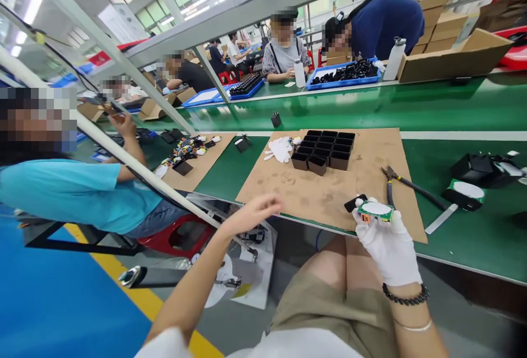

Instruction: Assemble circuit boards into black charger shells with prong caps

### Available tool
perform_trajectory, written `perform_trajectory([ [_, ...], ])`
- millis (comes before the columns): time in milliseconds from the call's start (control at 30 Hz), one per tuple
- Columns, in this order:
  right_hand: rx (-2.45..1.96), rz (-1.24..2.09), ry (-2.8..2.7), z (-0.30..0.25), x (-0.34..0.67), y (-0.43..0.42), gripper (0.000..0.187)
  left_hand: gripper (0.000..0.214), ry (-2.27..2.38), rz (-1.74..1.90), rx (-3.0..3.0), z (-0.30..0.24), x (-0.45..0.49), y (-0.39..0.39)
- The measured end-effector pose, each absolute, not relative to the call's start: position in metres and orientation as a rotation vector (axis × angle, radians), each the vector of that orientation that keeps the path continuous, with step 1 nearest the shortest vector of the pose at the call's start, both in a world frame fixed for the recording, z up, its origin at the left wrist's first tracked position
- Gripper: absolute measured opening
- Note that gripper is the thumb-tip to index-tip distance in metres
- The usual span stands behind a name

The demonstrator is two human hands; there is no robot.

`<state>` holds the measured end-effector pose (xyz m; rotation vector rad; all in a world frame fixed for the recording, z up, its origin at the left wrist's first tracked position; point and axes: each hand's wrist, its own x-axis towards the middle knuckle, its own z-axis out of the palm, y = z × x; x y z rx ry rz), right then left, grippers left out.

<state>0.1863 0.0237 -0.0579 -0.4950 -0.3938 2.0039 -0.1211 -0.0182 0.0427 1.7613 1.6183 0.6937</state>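
My right hand (387, 245), in a white glove, is closed around a small green circuit board with a white round part (375, 211), held just above the near edge of a brown cardboard sheet (313, 185). A small black piece (354, 202) lies on the sheet right beside it. My bare left hand (252, 213) hovers off the table's near edge, fingers loosely curled with nothing in them. A block of several black square housings (325, 149) sits further back on the sheet, beside a white glove (280, 148).
Pliers (405, 184) and a metal strip (441, 218) lie right of my hand, beyond them black parts (467, 190) on the green bench (453, 111). A person in a turquoise shirt (78, 190) sits at left. Other workers, blue trays and cardboard boxes line the far side.
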Motion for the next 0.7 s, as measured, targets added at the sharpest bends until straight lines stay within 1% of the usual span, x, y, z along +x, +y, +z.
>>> perform_trajectory([
  [33,-0.487,2.004,-0.381,-0.055,0.182,0.021,0.036,0.029,1.618,0.686,1.804,0.041,-0.116,-0.003],
  [67,-0.482,2.008,-0.369,-0.052,0.178,0.019,0.038,0.026,1.658,0.715,1.985,0.039,-0.109,0.015],
  [133,-0.482,2.013,-0.348,-0.047,0.173,0.013,0.038,0.037,1.756,0.656,2.33,0.035,-0.091,0.053],
  [167,-0.482,2.004,-0.335,-0.045,0.173,0.01,0.038,0.034,1.852,0.609,2.413,0.031,-0.082,0.071],
  [233,-0.478,1.972,-0.3,-0.042,0.174,0.005,0.036,0.014,1.964,0.579,2.45,0.023,-0.065,0.093],
  [267,-0.47,1.958,-0.285,-0.041,0.175,0.003,0.035,0.008,1.981,0.594,2.456,0.018,-0.057,0.096],
  [400,-0.424,1.95,-0.248,-0.041,0.18,0.001,0.036,0.013,1.83,0.771,2.414,-0.003,-0.035,0.072],
  [500,-0.417,1.949,-0.23,-0.041,0.182,0.003,0.038,0.008,1.729,0.874,2.206,-0.017,-0.027,0.043],
  [533,-0.423,1.948,-0.228,-0.041,0.183,0.003,0.038,0.016,1.729,0.909,2.109,-0.02,-0.025,0.036],
  [633,-0.456,1.934,-0.249,-0.041,0.185,0.002,0.037,0.056,1.71,0.952,1.824,-0.027,-0.024,0.025],
  [700,-0.486,1.918,-0.276,-0.042,0.187,0.001,0.037,0.076,1.638,0.944,1.71,-0.03,-0.026,0.027],
])
